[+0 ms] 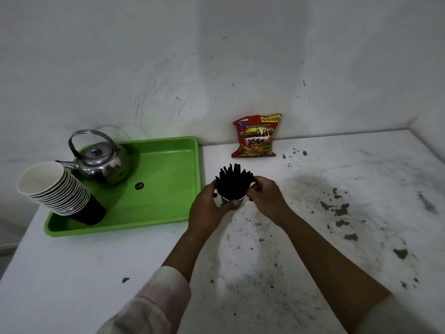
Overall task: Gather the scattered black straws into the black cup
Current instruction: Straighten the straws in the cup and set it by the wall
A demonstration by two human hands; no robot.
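Observation:
A bundle of black straws (233, 182) stands upright in the black cup (227, 200), fanning out at the top. The cup sits on the white table just right of the green tray. My left hand (209, 205) wraps the cup's left side, thumb across its front below the white rim. My right hand (263, 194) holds the bundle's right side, fingers curled against the straws. Most of the cup is hidden behind my hands. I see no loose straws on the table.
A green tray (168, 213) on the left holds a steel kettle (101, 162) and a leaning stack of paper cups (60, 191). A red snack bag (256, 136) leans against the wall behind the cup. The white table (337, 189) is stained and chipped.

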